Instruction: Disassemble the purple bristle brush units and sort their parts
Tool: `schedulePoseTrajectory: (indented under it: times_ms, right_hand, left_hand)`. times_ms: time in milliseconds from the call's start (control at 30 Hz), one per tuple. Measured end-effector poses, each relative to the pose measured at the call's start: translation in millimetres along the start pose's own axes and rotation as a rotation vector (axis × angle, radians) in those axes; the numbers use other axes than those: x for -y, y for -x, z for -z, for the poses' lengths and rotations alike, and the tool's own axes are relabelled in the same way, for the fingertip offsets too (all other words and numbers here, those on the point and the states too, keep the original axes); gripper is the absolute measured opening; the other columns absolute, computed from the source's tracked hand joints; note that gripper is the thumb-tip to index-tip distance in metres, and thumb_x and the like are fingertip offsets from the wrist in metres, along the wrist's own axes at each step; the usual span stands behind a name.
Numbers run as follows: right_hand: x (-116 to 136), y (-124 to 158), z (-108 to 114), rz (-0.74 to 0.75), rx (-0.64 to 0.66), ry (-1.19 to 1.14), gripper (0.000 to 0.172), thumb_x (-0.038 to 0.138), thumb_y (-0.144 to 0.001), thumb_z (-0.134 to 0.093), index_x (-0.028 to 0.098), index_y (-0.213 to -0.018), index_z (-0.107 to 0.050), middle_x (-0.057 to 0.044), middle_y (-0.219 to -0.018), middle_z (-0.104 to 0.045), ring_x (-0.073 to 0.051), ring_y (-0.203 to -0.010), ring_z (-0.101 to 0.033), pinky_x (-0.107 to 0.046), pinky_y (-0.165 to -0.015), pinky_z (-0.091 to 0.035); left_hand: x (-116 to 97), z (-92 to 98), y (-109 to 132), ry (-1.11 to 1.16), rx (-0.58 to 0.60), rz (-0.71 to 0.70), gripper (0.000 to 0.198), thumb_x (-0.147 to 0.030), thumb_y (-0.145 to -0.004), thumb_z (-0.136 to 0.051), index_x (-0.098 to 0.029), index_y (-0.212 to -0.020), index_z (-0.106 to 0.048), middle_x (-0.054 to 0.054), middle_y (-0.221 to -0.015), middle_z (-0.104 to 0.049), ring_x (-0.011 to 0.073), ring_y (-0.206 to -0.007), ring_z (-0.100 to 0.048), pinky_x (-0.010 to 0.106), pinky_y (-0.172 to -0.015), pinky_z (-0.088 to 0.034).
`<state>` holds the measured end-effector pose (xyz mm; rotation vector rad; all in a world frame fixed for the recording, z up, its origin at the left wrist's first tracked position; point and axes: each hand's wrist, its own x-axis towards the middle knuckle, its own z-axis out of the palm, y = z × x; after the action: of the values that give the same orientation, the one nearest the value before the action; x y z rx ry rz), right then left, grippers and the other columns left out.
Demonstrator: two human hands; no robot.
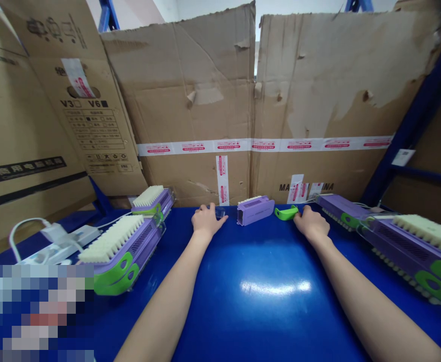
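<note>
My left hand (204,221) reaches out low over the blue tabletop, its thumb spread away from the fingers. A small clear plastic piece (219,213) lies between that thumb and the fingers, partly hidden. At the right, my right hand (312,224) has its thumb against the end of a curved green plastic piece (286,213); the fingers are bent and partly hidden behind the hand. Between both hands rests a purple slotted plastic housing (256,211) with a hollow open end and a pale strip along its top.
Purple-and-green units with cream bristle pads stand at left (120,251) and right (405,246). A white power strip (60,246) with cables lies at the far left. Cardboard sheets (190,100) wall the back of the blue table (250,322). A blue metal post (412,110) slants at right.
</note>
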<state>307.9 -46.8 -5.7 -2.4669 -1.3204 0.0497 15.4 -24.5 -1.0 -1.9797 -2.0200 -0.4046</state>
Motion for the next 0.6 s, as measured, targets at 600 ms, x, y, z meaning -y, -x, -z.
schedulePoseTrajectory:
  times_ms: [600]
  right_hand:
    - [0.7, 0.2, 0.4, -0.007, 0.007, 0.011, 0.040, 0.032, -0.084, -0.035, 0.013, -0.114, -0.052, -0.020, -0.103, -0.062, -0.032, -0.096, -0.061, -0.042, -0.075, -0.048]
  left_hand:
    - [1.0, 4.8, -1.1, 0.011, -0.076, 0.096, 0.066, -0.068, -0.076, -0.040, -0.011, -0.104, -0.056, 0.018, -0.092, -0.057, 0.0303, -0.079, -0.061, 0.033, -0.063, -0.042]
